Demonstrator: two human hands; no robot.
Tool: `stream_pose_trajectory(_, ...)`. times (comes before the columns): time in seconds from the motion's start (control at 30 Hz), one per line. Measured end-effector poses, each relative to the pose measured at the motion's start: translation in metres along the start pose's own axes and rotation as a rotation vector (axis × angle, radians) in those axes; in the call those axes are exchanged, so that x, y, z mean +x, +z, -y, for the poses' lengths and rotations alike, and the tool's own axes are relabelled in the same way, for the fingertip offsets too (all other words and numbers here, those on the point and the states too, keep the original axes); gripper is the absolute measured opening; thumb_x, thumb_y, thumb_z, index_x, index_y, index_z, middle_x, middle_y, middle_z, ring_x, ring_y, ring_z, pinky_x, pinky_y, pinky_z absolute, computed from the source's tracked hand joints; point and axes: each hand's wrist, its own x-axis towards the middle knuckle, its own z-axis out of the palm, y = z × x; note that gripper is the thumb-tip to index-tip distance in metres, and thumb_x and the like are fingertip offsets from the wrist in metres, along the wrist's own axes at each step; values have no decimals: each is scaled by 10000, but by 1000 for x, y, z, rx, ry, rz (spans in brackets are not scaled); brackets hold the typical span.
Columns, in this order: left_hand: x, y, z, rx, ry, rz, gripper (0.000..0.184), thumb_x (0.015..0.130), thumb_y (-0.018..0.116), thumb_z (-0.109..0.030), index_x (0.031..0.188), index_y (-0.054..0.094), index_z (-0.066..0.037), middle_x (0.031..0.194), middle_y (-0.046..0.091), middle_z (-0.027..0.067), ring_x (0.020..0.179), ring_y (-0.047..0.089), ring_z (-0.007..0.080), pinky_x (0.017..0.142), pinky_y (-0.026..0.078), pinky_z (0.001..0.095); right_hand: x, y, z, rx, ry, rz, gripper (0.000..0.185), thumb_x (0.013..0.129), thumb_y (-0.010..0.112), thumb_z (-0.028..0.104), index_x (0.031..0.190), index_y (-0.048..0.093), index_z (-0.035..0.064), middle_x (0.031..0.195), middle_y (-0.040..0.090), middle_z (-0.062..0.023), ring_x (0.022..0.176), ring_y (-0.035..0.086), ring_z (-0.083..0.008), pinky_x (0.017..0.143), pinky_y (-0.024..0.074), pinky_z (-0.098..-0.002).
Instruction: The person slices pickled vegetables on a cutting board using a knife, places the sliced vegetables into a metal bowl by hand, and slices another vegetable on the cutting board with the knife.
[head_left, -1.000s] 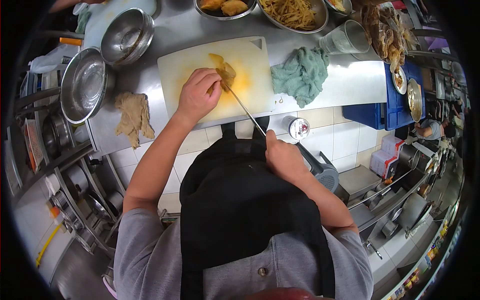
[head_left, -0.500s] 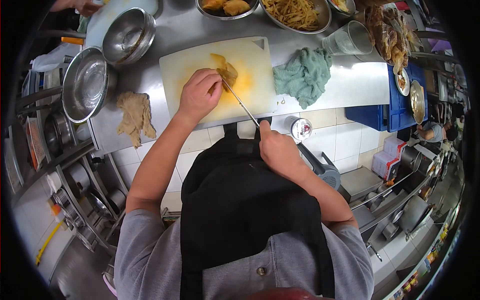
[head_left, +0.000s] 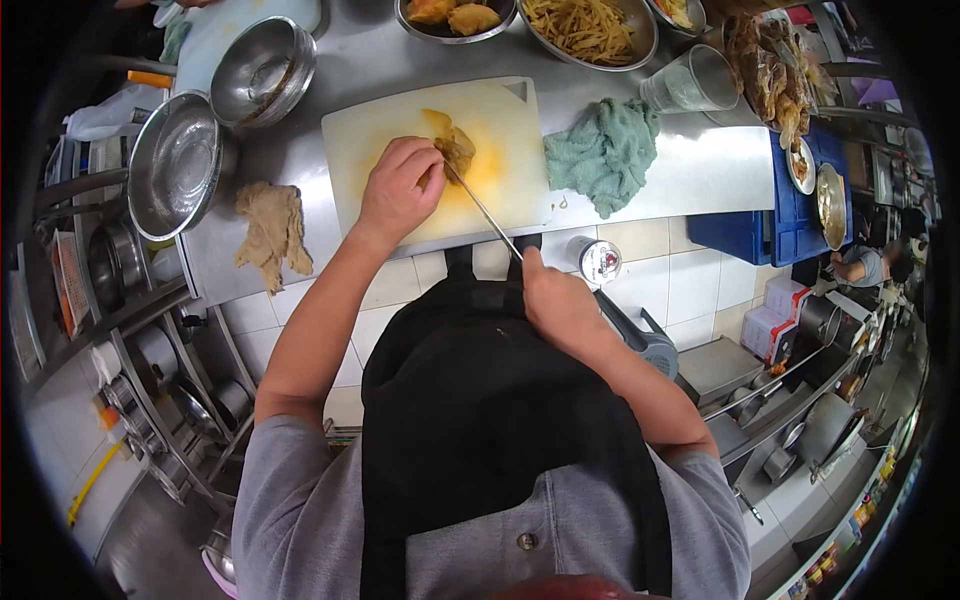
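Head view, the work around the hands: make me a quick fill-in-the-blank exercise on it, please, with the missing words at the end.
1. The knife is in the person's ____ hand.
2. The left hand is at the food, which lies on a cutting ____.
3. The towel just right of the board is ____ in colour.
4. The brown cloth lies to the ____ of the board.

Missing words: right; board; green; left.
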Motion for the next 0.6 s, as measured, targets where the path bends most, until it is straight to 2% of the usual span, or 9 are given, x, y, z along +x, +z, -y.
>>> stream_pose_trajectory(0.17, -1, -6, -2, 3, -56, 29, 131, 806, 718, 34, 920, 691, -25, 1001, 713, 114, 975, 689, 309, 855, 575, 399, -9, -3, -7, 2, 32, 27, 195, 899, 575, -11, 1063, 470, -23, 763, 699, -247, 735, 731, -442, 646, 590, -532)
stream_pose_trajectory(0.43, -1, -5, 1, 9, -38, 14, 135, 802, 713, 36, 921, 690, -21, 988, 722, 114, 964, 697, 310, 838, 585, 394, 6, -10, 4, 29, -56, -45, 281, 848, 652, -23, 1061, 469, -25, 781, 700, -245, 747, 730, -439, 663, 589, -528)
stream_pose_trajectory(0.6, -2, -4, 2, 25, -33, 13, 135, 801, 715, 35, 922, 692, -21, 987, 727, 112, 959, 701, 305, 834, 590, 385, 15, -8, 7, -21, -74, -73, 261, 857, 657, -15, 1049, 481, -23, 778, 704, -232, 738, 737, -422, 654, 593, -515)
